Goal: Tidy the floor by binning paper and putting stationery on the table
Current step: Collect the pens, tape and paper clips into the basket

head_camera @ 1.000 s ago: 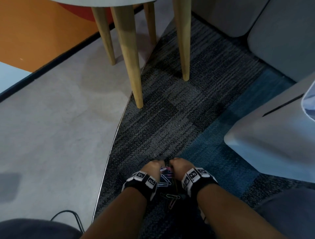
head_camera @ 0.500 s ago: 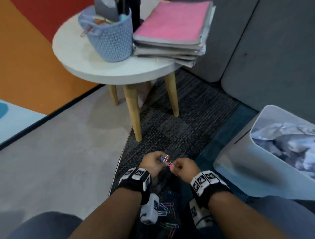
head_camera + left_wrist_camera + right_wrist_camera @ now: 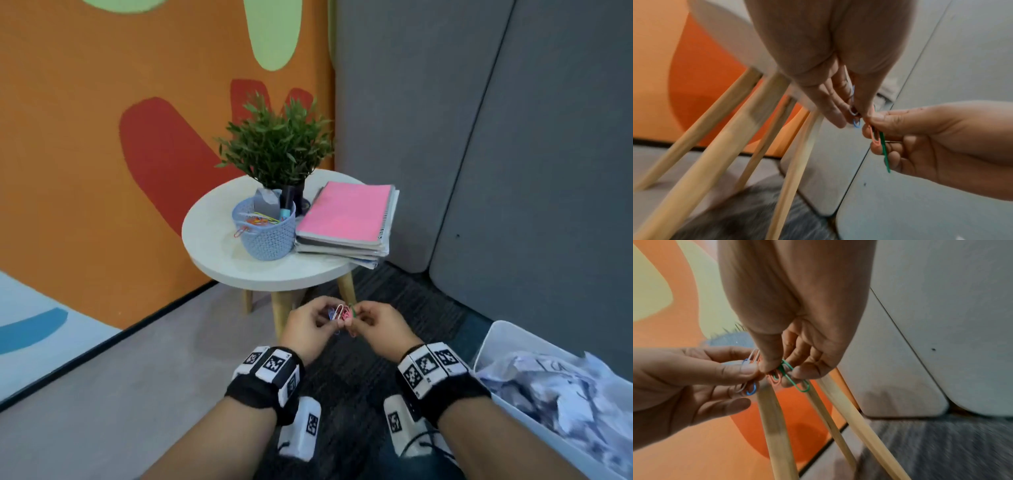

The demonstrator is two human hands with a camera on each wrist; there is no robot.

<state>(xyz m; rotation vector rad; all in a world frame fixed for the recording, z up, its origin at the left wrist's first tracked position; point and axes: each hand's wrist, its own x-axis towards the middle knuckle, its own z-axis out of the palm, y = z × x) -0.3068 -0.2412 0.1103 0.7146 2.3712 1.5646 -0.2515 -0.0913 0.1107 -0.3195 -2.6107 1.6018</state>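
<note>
Both hands are raised in front of the round white table (image 3: pixel 219 253), side by side, each pinching coloured paper clips (image 3: pixel 340 312). My left hand (image 3: pixel 308 327) pinches blue and white clips (image 3: pixel 750 388) between thumb and fingers. My right hand (image 3: pixel 375 325) pinches a green clip (image 3: pixel 795 379) and an orange-pink clip (image 3: pixel 874 136). On the table stands a lilac basket (image 3: pixel 269 233) that holds more clips and pens. A white bin (image 3: pixel 496 339) at the lower right holds crumpled paper (image 3: pixel 565 394).
A stack of notebooks with a pink cover (image 3: pixel 346 219) and a potted plant (image 3: pixel 277 150) share the table top. Wooden table legs (image 3: pixel 282 311) stand just behind my hands. Grey padded panels (image 3: pixel 513 154) rise on the right, an orange wall (image 3: pixel 68 154) on the left.
My hands have risen from the carpet with the clips, up to the height of the table's legs. The camera view tilted up from the floor to the table top and wall.
</note>
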